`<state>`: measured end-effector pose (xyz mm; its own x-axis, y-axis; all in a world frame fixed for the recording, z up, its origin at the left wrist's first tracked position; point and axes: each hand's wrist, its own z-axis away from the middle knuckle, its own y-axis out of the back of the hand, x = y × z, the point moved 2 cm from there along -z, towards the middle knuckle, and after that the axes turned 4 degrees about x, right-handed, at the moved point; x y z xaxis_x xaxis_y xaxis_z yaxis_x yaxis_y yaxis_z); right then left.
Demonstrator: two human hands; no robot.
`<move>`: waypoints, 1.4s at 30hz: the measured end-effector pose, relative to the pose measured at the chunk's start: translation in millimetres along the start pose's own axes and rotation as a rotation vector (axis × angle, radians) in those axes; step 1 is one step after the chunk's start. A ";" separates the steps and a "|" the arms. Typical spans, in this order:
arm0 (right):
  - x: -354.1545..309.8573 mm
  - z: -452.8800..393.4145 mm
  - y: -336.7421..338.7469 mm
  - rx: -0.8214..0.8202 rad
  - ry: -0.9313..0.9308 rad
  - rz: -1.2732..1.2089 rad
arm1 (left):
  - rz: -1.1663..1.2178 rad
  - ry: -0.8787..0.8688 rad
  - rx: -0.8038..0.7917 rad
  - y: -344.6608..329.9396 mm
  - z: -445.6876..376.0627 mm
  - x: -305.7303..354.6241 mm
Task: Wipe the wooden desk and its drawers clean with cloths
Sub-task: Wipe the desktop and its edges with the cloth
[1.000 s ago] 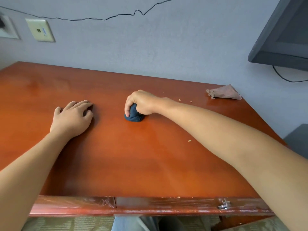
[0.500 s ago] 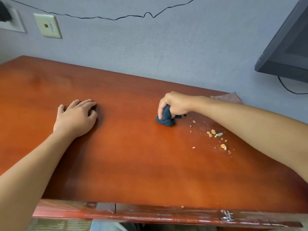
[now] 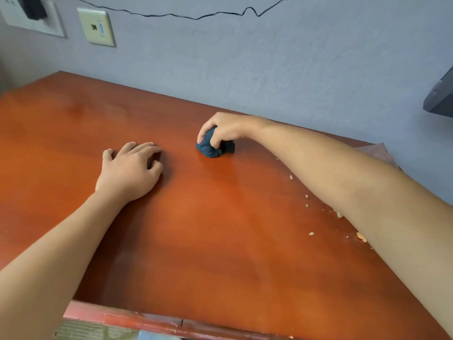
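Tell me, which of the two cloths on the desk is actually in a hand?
The dark blue cloth, bunched up and gripped by the right hand. The pinkish-brown cloth lies untouched at the desk's far right corner.

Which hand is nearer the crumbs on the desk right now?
Right. The right hand, gripping the dark blue cloth, is up-left of the crumbs; the left hand rests flat further left.

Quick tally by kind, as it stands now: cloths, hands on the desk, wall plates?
Cloths: 2, the dark blue cloth in the right hand's grip and a pinkish cloth at the desk's far right edge
Hands: 2, counting the left hand flat
Wall plates: 2
Total: 6
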<state>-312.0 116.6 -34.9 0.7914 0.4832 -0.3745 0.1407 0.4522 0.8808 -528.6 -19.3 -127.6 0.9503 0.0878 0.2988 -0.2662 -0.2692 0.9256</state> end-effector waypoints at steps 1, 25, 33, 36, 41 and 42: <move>6.1 0.5 -1.1 -0.055 -0.015 -0.069 | 0.000 0.000 0.004 -0.2 -0.3 0.3; 147.1 117.9 30.4 0.291 -0.182 0.207 | -0.045 -0.005 -0.035 -4.1 3.4 -6.7; 160.3 42.9 45.0 0.558 -0.341 0.087 | -0.091 -0.036 -0.039 2.8 5.0 -0.4; 165.5 26.0 19.7 0.650 -0.365 -0.070 | -0.121 -0.030 -0.075 1.9 5.0 3.8; 121.1 47.2 -19.9 0.467 0.002 -0.057 | -0.306 -0.014 -0.172 0.0 -3.3 19.7; 120.5 54.6 -24.2 0.428 0.054 -0.061 | -0.331 -0.024 -0.175 0.6 -7.1 26.8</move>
<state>-187.6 122.9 -85.5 0.7431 0.5090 -0.4345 0.4295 0.1351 0.8929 -504.4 -10.3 -117.4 0.9924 0.1199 -0.0271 0.0346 -0.0612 0.9975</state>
